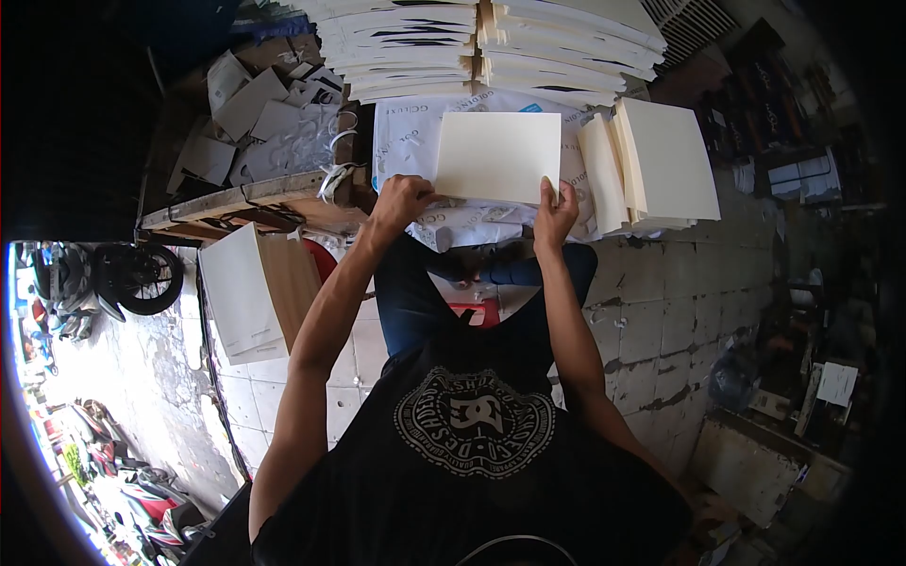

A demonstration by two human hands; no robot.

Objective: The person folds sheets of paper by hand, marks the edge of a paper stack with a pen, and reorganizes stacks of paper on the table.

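Note:
A blank cream sheet of card (498, 156) lies over the printed white wrapping (408, 129) on the work surface. My left hand (404, 200) is closed at its lower left corner, fingers curled and thumb side against the edge. Whether the corner is between those fingers is hard to see. At the lower right corner my right hand (557, 212) pinches the card, with the thumb on top and the other fingers partly hidden below. Just right of it stands a stack of cream cards (665, 160), slightly fanned on its left side.
Tall piles of cream sheets (406, 47) stand behind the work surface. To the left, a wooden bin (236, 200) holds paper scraps and plastic. Below it, another stack of cards (247, 297) sits by a red stool. Motorbikes (142, 278) are outside at far left.

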